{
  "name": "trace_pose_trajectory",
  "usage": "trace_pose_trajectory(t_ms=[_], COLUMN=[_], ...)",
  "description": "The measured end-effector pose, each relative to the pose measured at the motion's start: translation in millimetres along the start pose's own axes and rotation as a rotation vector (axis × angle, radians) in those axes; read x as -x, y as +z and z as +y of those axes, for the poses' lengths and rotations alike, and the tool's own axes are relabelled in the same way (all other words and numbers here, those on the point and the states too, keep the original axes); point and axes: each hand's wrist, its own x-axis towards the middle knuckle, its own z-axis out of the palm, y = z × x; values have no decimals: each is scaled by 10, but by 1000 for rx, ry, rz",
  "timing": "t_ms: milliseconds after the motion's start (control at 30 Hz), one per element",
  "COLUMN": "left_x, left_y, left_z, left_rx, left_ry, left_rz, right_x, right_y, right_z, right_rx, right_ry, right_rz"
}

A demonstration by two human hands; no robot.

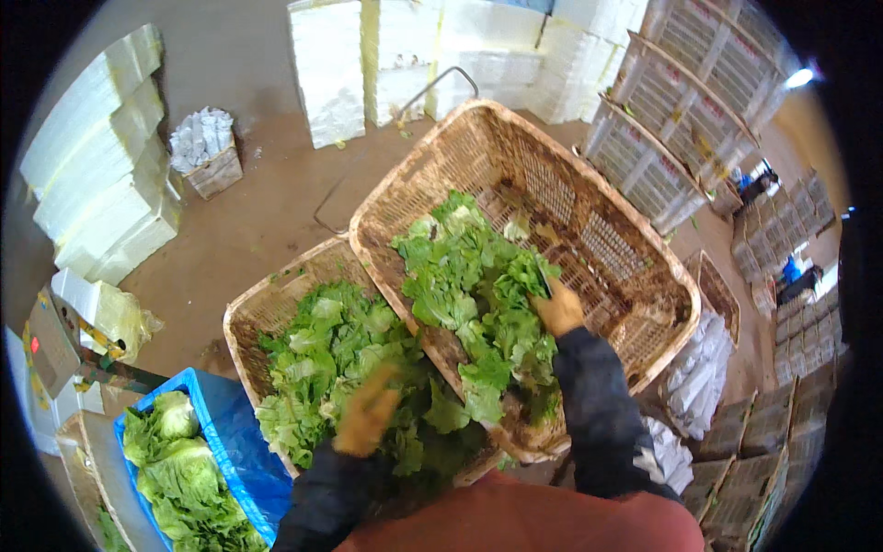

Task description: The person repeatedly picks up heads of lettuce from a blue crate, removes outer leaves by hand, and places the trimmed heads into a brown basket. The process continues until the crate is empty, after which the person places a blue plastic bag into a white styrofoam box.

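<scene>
My right hand [557, 308], in a tan glove, is at a leafy green lettuce head [521, 276] in the upper plastic crate [614, 207]. A thin grey edge, which looks like a knife blade [547, 279], shows at its fingers; the grip is partly hidden. More lettuce [441, 276] lies along the near left side of this crate, which rests tilted across the lower crate [241, 331]. My left hand [369, 410], also gloved, is blurred over the loose lettuce leaves [324, 345] of the lower crate. Nothing shows in its fingers.
At the lower left stands a box lined with blue plastic [234, 428], holding lettuce heads [179, 469]. A scale [52, 345] is beside it. White foam boxes [103, 159] and stacked packed crates [683, 117] surround the floor. A bent metal rod [441, 79] rises behind the upper crate.
</scene>
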Motion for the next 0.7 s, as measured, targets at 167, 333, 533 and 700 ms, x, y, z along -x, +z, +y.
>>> trace_pose_trajectory(t_ms=[167,333,533,700], left_x=[-425,-302,487,1133], left_y=[708,306,-410,-248], left_z=[89,233,338,626], left_rx=[774,1029,148,94], left_ry=[-98,-12,54,-40], left_rz=[-411,-55,-36,-94], right_x=[1149,1816,1559,1870], right_y=[-560,-816,-989,-450], right_z=[-614,-913,-1670,-1958], right_rx=[-1083,-642,-12,286], right_ry=[171,59,-814,-794], right_rz=[-47,-444,-387,-690])
